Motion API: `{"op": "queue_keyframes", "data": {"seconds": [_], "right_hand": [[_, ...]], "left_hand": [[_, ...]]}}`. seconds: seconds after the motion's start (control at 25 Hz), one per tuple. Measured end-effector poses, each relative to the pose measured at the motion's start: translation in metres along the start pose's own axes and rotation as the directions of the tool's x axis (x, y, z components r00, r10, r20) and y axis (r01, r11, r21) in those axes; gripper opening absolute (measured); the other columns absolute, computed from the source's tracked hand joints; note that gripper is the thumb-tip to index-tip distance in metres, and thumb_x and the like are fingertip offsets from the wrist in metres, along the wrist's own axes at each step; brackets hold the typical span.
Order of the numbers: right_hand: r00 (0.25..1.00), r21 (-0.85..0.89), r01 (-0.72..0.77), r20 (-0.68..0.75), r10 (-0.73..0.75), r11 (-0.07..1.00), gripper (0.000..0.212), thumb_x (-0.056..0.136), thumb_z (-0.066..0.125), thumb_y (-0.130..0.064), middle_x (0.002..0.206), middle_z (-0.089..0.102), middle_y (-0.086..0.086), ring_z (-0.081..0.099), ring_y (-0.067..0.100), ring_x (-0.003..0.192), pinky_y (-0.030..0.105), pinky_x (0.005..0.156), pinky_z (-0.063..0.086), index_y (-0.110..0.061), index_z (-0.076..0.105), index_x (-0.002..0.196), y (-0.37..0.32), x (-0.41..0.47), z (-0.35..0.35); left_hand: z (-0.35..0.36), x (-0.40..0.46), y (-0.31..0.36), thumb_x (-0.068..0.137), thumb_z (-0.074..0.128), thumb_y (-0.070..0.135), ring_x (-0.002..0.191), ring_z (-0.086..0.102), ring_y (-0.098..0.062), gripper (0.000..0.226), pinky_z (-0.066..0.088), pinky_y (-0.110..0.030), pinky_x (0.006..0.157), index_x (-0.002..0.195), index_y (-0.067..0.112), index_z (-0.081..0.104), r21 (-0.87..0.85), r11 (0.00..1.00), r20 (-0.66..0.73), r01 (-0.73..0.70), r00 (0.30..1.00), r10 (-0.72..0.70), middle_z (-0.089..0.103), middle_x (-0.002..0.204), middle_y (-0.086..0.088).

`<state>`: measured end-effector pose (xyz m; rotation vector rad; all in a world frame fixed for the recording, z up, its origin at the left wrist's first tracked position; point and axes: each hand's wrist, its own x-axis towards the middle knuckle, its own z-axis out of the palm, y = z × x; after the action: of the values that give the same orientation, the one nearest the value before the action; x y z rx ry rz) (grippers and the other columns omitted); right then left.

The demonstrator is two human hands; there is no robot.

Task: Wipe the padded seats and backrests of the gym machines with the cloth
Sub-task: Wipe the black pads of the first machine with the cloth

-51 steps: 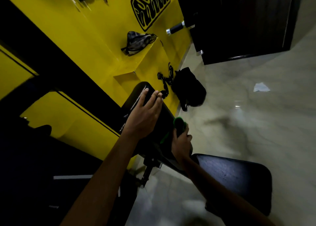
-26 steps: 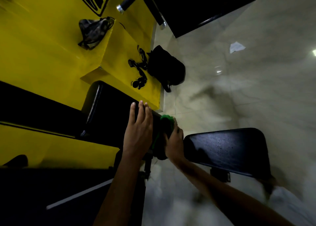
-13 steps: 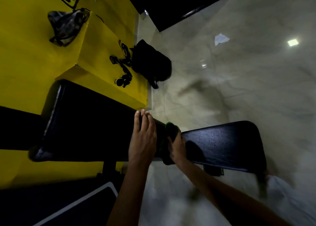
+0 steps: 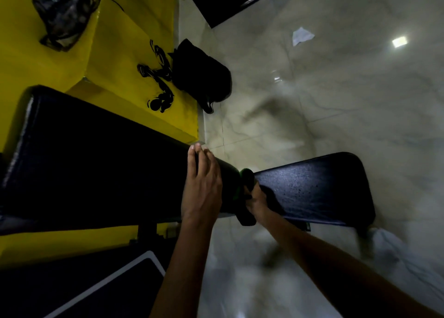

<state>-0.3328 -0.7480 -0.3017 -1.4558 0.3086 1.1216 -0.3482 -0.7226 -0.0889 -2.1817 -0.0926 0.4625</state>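
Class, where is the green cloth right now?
In the head view, the green cloth sits centre frame, gripped by the right hand in the gap between backrest and seat pad.

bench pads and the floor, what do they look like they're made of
Seat pad: looks like black vinyl or faux leather over padding, with a pebbled grain, dull sheen and rounded edges.
Backrest pad: probably the same, though too dark to see any grain; only a glossy edge shows.
Floor: glossy veined tile, marble or marble-look, with grout lines and a mirrored light.
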Motion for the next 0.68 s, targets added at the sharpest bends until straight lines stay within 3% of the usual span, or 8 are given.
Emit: {"op": "queue_keyframes", "data": {"seconds": [0.12,0.2,0.28,0.36,0.44,0.52,0.68], "right_hand": [[0.999,-0.013,0.026,0.019,-0.026,1.0,0.028,0.086,0.057,-0.037,0.084,0.053,0.006,0.054,0.022,0.091,0.031,0.088,0.04,-0.015,0.052,0.104,-0.027,-0.015,-0.013],[0.993,-0.025,0.118,-0.007,-0.118,0.993,0.038,0.09,0.059,-0.031,0.109,0.06,0.016,0.057,0.033,0.106,0.038,0.096,0.044,-0.009,0.052,0.121,-0.054,-0.024,-0.02],[0.975,-0.129,0.22,0.022,-0.219,0.967,0.042,0.093,0.057,-0.027,0.124,0.057,0.011,0.054,0.031,0.115,0.03,0.096,0.042,-0.011,0.048,0.13,-0.092,-0.044,-0.027],[0.944,-0.194,0.328,0.102,-0.314,0.925,0.04,0.093,0.057,-0.028,0.122,0.058,0.008,0.054,0.027,0.116,0.024,0.089,0.039,-0.015,0.05,0.13,-0.132,-0.064,-0.033],[0.884,-0.22,0.454,0.23,-0.407,0.863,0.04,0.092,0.059,-0.028,0.12,0.06,0.006,0.055,0.024,0.115,0.022,0.085,0.039,-0.017,0.053,0.129,-0.169,-0.084,-0.032],[0.804,-0.251,0.569,0.373,-0.464,0.783,0.039,0.091,0.061,-0.029,0.117,0.061,0.002,0.055,0.021,0.114,0.023,0.084,0.04,-0.02,0.054,0.128,-0.205,-0.103,-0.023],[0.616,-0.254,0.735,0.638,-0.463,0.628,0.033,0.093,0.058,-0.027,0.111,0.061,0.002,0.056,0.017,0.105,0.025,0.082,0.043,-0.02,0.056,0.125,-0.259,-0.124,0.002]], "left_hand": [[0.0,-0.002,-0.003,0.096,0.02,0.015,0.142,0.0,-0.047,0.058,-0.014,-0.054,0.11,0.144,-0.014,0.003,-0.098,0.995,0.024,0.024,0.999,-0.022,0.011,0.153,-0.03],[-0.003,-0.007,-0.01,0.094,0.022,0.014,0.142,0.009,-0.045,0.057,-0.008,-0.051,0.113,0.144,-0.012,0.015,-0.175,0.984,-0.059,0.037,0.997,-0.048,0.021,0.151,-0.03],[-0.007,-0.013,-0.02,0.085,0.029,0.015,0.135,0.034,-0.042,0.057,0.012,-0.049,0.114,0.133,-0.009,0.046,-0.235,0.965,-0.034,0.114,0.992,-0.125,0.046,0.137,-0.028],[-0.02,-0.02,-0.027,0.078,0.032,0.016,0.121,0.052,-0.042,0.054,0.031,-0.049,0.109,0.112,-0.008,0.065,-0.344,0.93,0.004,0.127,0.991,-0.134,0.062,0.118,-0.027],[-0.033,-0.025,-0.037,0.076,0.028,0.015,0.114,0.057,-0.043,0.054,0.033,-0.051,0.108,0.104,-0.009,0.068,-0.376,0.915,-0.028,0.146,0.985,-0.169,0.065,0.11,-0.028],[-0.048,-0.031,-0.053,0.077,0.028,0.016,0.112,0.059,-0.042,0.054,0.025,-0.049,0.108,0.104,-0.008,0.068,-0.411,0.886,-0.034,0.215,0.968,-0.25,0.065,0.109,-0.027],[-0.064,-0.044,-0.077,0.081,0.028,0.018,0.122,0.052,-0.039,0.054,0.021,-0.049,0.109,0.115,-0.007,0.063,-0.422,0.828,-0.04,0.37,0.905,-0.424,0.06,0.123,-0.025]]}}
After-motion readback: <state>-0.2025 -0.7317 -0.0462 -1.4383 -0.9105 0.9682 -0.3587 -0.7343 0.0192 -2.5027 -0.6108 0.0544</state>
